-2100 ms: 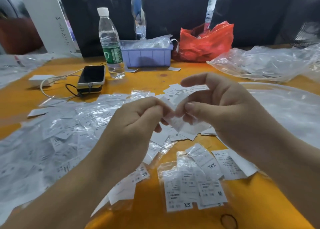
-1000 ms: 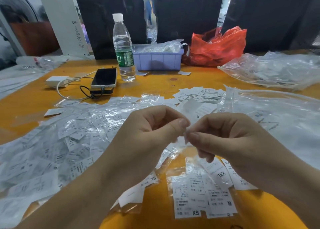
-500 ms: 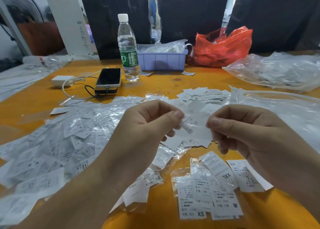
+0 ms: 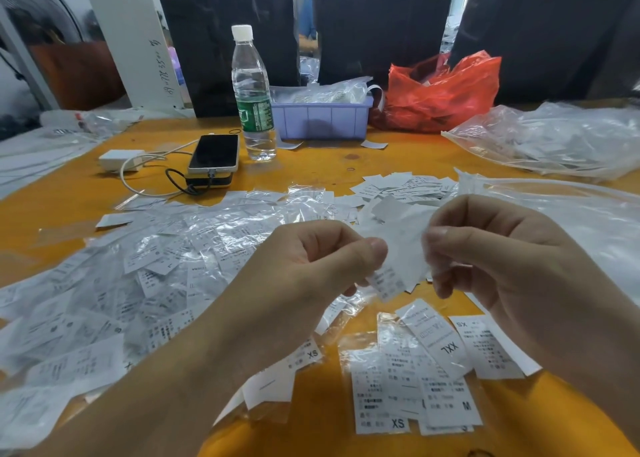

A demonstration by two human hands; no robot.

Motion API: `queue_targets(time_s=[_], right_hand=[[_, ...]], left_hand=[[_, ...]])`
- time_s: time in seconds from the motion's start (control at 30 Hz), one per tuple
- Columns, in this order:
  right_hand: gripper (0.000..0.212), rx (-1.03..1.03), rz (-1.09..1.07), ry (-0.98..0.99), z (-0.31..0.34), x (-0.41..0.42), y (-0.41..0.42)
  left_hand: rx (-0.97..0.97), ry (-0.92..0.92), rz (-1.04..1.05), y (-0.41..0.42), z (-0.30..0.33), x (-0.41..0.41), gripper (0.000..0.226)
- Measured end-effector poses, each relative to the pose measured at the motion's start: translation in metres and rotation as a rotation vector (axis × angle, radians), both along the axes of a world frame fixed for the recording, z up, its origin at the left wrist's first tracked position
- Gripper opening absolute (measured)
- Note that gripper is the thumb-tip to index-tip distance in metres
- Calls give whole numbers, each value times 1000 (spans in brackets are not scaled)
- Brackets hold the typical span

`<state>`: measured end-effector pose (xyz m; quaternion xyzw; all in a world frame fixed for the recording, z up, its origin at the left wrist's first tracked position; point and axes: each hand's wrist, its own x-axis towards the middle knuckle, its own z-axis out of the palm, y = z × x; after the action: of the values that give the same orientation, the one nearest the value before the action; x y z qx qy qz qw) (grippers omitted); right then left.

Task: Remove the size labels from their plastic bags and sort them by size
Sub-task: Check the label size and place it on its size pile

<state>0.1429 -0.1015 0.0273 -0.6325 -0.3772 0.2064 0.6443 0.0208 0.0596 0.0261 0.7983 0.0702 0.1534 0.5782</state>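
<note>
The orange table [image 4: 329, 165] carried nearly everything: a broad drift of bagged labels [image 4: 145, 276] over its left half, a big clear bag [image 4: 571, 221] slack at the right, and a loose white stack [image 4: 405, 184] beyond the hands. Behind those stood a red bag [image 4: 446, 89], a lilac tray [image 4: 322, 119], a bottle [image 4: 252, 96] and a phone [image 4: 214, 153]. Nearer the person, a few bagged sets [image 4: 412, 387] lay face up with XS, M and XXL readable.

Above these, both hands were raised off the table. The left hand [image 4: 311, 269] pinched one edge of a small bag [image 4: 398, 266] between thumb and forefinger, its other fingers curled under. The right hand [image 4: 491, 255] pinched the opposite edge the same way. The film hung between them, blurred, with printed labels [image 4: 386, 281] showing at its lower end — whether they were already sliding out could not be told.

To do this step well, I judged, the pinches should hold film only, not the paper inside, so the mouth can spread. Pulling the two edges evenly apart would open it without tearing; then one hand should draw the labels out as a single stack, square and unfanned. The size print wanted checking before they were set down — the piles near the hands looked mixed, so a wrong drop would be easy.
</note>
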Motion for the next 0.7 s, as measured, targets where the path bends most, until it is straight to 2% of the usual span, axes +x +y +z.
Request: queue_targets(time_s=[0.1,0.2,0.37,0.43,0.5,0.7], right_hand=[[6,-52,97,-18,0,-2,0],[8,-59,161,-15,1,-4,1],[11,52,86,38,0,-4,2],[18,56,100,44,0,-5,1],[26,45,137,35,-1,-8,2],[33,64,143,-57,-3,-12,2]], left_hand=[[-4,-10,-8,-1,0,1,31],[-10,-15,-39,-5,1,0,19],[-29,-85,-17,-9,2,-2,12],[-63,-118,27,-7,2,-2,12],[-86,-142,62,-6,2,-2,13],[-96,-166,48,-8,1,-1,13]])
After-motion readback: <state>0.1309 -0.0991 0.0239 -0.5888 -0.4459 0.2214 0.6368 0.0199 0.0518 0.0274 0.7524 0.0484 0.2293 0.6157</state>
